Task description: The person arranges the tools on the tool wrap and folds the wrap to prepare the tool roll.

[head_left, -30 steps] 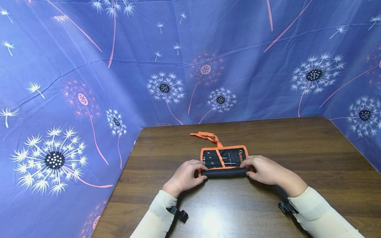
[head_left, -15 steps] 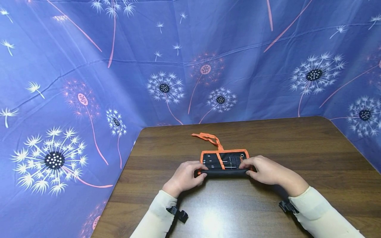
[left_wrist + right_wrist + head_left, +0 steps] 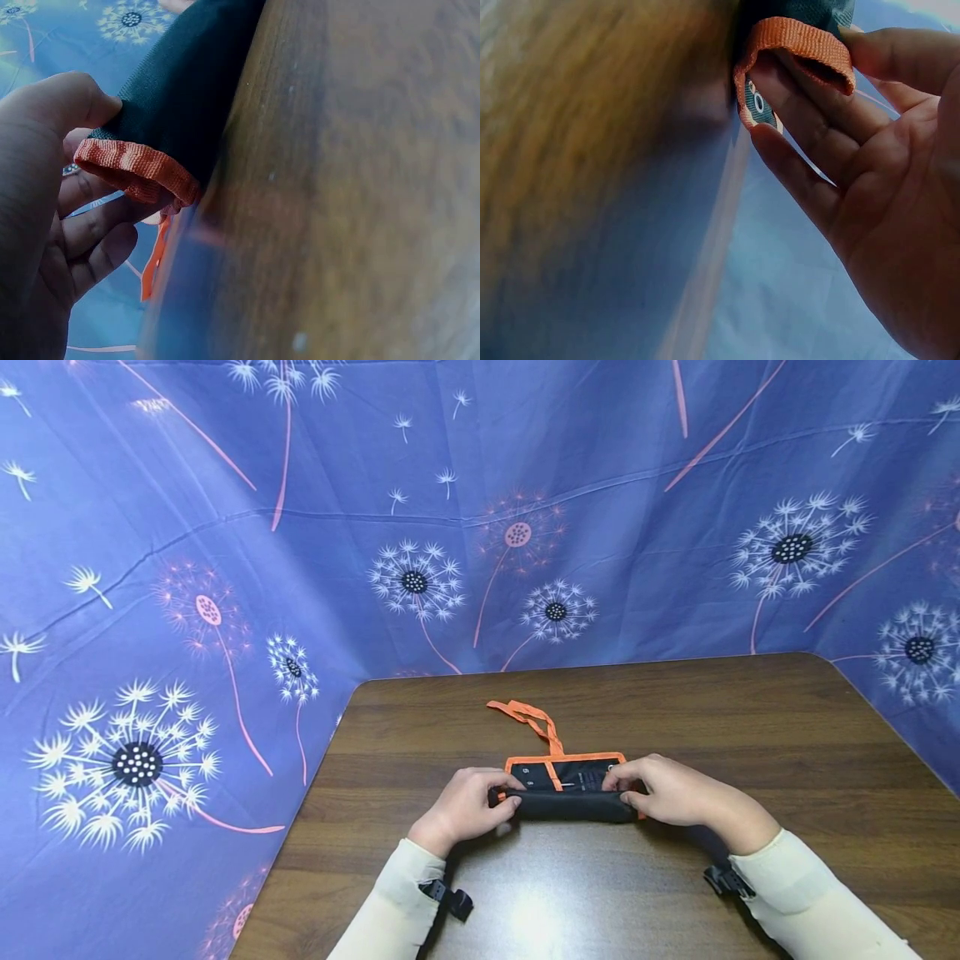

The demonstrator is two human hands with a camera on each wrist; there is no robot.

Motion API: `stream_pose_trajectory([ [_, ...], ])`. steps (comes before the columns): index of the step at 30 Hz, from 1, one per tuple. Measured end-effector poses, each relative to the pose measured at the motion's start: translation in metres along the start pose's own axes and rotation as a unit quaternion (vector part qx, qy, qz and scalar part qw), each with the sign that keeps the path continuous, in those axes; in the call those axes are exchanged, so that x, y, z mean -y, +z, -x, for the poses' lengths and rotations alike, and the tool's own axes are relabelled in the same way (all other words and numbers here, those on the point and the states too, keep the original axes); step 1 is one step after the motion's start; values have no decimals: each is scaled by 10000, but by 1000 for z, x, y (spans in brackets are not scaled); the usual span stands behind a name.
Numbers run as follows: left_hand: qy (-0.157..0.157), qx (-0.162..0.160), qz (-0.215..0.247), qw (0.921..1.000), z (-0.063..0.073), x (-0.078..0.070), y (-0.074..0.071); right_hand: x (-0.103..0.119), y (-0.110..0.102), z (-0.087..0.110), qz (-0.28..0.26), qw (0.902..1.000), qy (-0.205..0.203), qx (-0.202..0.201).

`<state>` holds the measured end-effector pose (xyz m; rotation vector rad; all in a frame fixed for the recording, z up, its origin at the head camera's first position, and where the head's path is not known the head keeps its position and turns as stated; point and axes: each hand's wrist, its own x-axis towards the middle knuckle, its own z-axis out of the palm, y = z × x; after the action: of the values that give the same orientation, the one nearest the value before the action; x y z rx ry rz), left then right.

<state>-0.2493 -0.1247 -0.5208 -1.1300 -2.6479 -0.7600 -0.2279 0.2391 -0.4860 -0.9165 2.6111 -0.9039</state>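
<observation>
A black fabric tool roll (image 3: 573, 806) with orange edging lies partly rolled on the wooden table. Its flat back part shows printed numbers and a slanting orange strip. Orange tie straps (image 3: 536, 720) trail from its far edge. At the roll's left end, my left hand (image 3: 467, 806) pinches the rolled part between thumb and fingers. My right hand (image 3: 667, 789) grips the opposite end the same way. In the left wrist view the thumb presses the black fabric (image 3: 187, 82) above the orange-bound end. The right wrist view shows fingers inside the orange-bound fold (image 3: 799, 37). Any contents of the roll are hidden.
The brown wooden table (image 3: 420, 727) has a blue dandelion-print cloth (image 3: 480, 527) hanging behind it and along its left side. A bright glare spot lies on the table's near part. Black straps (image 3: 448, 897) are on both wrists.
The rolled part has turned, and the flat part has grown shorter as its far edge and the straps came nearer to me. Both hands stay at the ends.
</observation>
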Motion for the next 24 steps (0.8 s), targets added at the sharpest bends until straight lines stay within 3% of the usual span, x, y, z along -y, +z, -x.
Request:
stream_pose_trajectory([
  [8,-11,-1,105,9999,0,-1,0,-1,1,-1,142,9999,46,-12],
  [16,79,-75,288,9995,-2,0,1,-2,3,-1,604,9973,-52,-424],
  [24,109,-59,420,9990,-3,-1,1,-5,5,-3,535,9962,-276,-631],
])
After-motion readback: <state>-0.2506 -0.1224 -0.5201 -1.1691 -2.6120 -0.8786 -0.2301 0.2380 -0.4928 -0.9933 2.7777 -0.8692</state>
